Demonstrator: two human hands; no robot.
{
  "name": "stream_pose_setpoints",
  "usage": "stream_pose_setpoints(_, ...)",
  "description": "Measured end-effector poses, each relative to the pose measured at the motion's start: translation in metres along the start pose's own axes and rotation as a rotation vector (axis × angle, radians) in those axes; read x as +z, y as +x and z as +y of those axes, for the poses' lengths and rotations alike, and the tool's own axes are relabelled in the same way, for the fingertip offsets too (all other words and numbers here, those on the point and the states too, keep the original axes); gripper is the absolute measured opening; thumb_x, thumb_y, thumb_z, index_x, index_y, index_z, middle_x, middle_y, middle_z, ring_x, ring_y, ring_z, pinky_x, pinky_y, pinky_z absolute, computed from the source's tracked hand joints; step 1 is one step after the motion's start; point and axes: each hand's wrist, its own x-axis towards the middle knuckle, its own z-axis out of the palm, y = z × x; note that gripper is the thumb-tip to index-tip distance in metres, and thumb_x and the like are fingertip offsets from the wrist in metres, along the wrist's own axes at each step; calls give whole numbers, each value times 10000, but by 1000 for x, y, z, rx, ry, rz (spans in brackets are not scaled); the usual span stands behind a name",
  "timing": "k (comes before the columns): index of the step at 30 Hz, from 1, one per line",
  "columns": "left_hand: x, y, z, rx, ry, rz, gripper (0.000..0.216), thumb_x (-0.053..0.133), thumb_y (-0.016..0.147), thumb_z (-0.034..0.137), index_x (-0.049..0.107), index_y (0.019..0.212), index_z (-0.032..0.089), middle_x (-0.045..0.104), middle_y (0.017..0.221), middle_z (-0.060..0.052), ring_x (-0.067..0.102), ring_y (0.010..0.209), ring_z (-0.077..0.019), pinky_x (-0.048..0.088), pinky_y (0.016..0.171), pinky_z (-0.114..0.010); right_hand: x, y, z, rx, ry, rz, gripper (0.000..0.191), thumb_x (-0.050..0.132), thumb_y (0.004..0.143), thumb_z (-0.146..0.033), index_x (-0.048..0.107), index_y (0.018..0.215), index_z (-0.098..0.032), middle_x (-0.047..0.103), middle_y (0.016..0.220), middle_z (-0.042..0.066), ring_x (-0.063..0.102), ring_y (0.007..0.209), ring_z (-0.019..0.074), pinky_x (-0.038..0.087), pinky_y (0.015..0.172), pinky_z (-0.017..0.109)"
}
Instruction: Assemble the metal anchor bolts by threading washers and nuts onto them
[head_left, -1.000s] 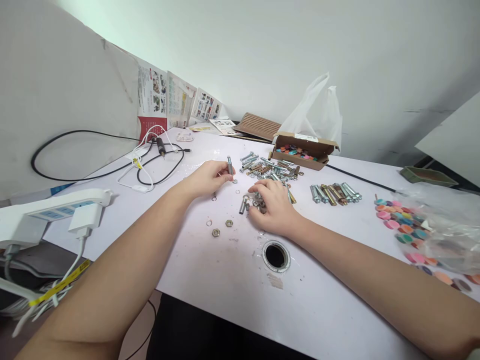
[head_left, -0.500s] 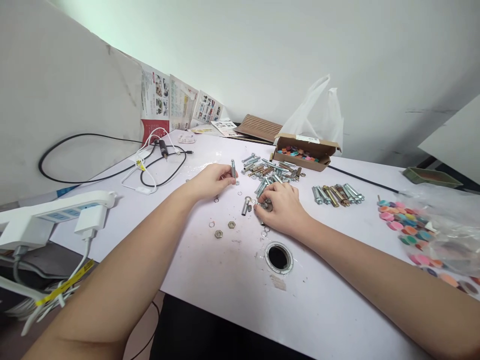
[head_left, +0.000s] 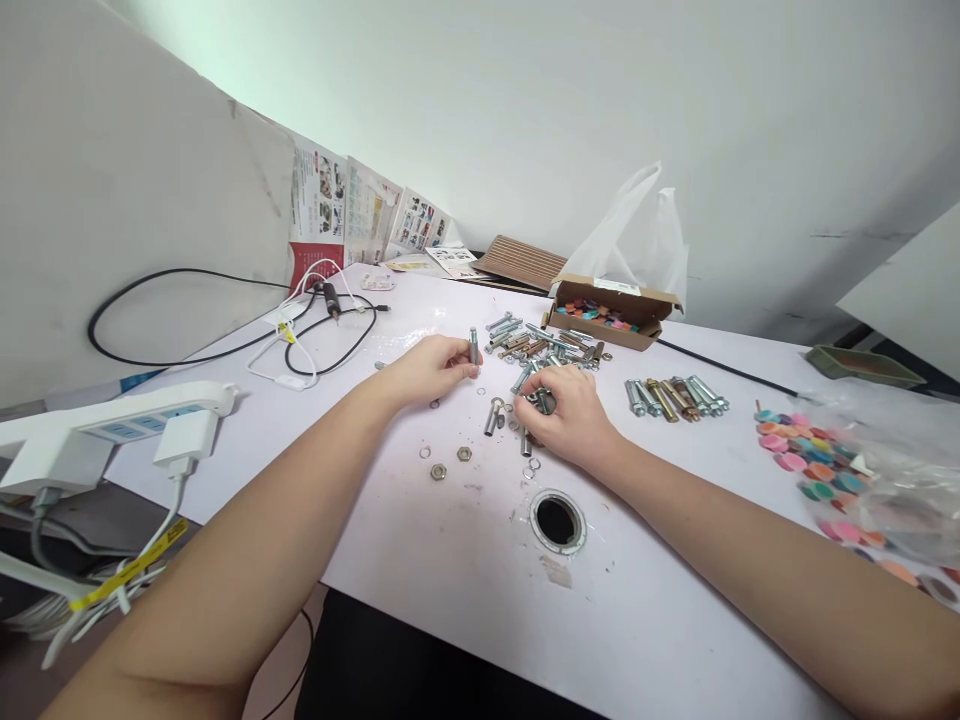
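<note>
My left hand (head_left: 431, 365) pinches a silver bolt (head_left: 474, 345) and holds it upright just above the white table (head_left: 420, 560). My right hand (head_left: 566, 410) is curled over a small heap of metal parts (head_left: 541, 400), with its fingertips closed on one of them that I cannot name. A metal sleeve (head_left: 493, 415) lies between the two hands. Two hex nuts (head_left: 451, 462) and some washers lie loose in front of my left hand. A larger pile of bolts (head_left: 540, 345) sits just beyond both hands.
A cable hole (head_left: 556, 520) opens near the front edge. A row of sorted anchor bolts (head_left: 675, 395) lies to the right, then coloured discs (head_left: 806, 455) and a clear bag (head_left: 900, 480). A cardboard box (head_left: 611, 310) stands behind. Cables (head_left: 315, 340) and a power strip (head_left: 112, 425) lie left.
My right hand has shifted slightly farther up the table, into the small heap of parts. My left hand keeps holding the bolt upright, nearly still.
</note>
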Motion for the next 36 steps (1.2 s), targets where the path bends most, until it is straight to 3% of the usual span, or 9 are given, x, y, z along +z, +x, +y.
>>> stream_pose_setpoints(8,-1,0,-2,3,-32,27,307,603,850,395,693,1018,155,669,799,-13,601,745,-144,451,699,-266,1,-3,-1,-57,-10,-113,110,662,714,-304,645,694,-197,694,921,22,535,939,222,302,866,383)
stream_pose_setpoints(14,-1,-1,-1,-8,-32,20,290,604,851,392,689,994,154,657,782,-8,581,717,-131,440,662,-248,1,-6,-3,-167,-1,-154,167,660,719,-326,673,829,-201,651,1084,51,515,1041,246,277,945,408)
stream_pose_setpoints(17,-2,-1,0,-20,-17,21,282,609,849,383,687,991,151,658,785,-8,580,713,-128,439,660,-248,-6,-1,5,-89,-38,-36,210,581,752,-269,666,924,-185,655,1044,70,520,1033,249,288,924,407)
stream_pose_setpoints(20,-3,-1,2,-30,-5,12,279,607,852,380,684,999,155,661,789,-4,573,699,-122,433,645,-244,-18,8,13,46,-160,7,200,546,739,-238,678,876,-178,651,932,79,517,974,259,296,851,399)
stream_pose_setpoints(23,-3,-1,3,-31,11,0,260,608,856,370,684,980,155,658,779,1,563,687,-113,419,625,-231,-26,15,16,87,-222,-132,212,554,736,-264,722,854,-211,642,838,64,509,898,251,283,782,376)
stream_pose_setpoints(27,-2,-2,5,-29,32,-10,240,608,856,362,682,929,145,634,736,11,518,630,-94,380,574,-217,-25,17,16,33,-290,-288,300,545,767,-300,773,962,-289,655,797,50,507,858,249,253,747,362)
stream_pose_setpoints(31,-2,-2,7,-28,48,-11,234,607,857,358,682,917,144,605,701,17,483,594,-84,353,542,-211,-24,17,17,65,-315,-370,300,540,806,-332,767,997,-289,687,794,42,521,849,250,250,749,366)
stream_pose_setpoints(36,-3,-3,9,-43,54,-24,235,601,859,360,688,927,152,604,699,18,488,598,-87,352,538,-209,-35,22,14,90,-291,-449,221,556,807,-334,756,881,-274,680,709,23,540,809,227,260,788,380)
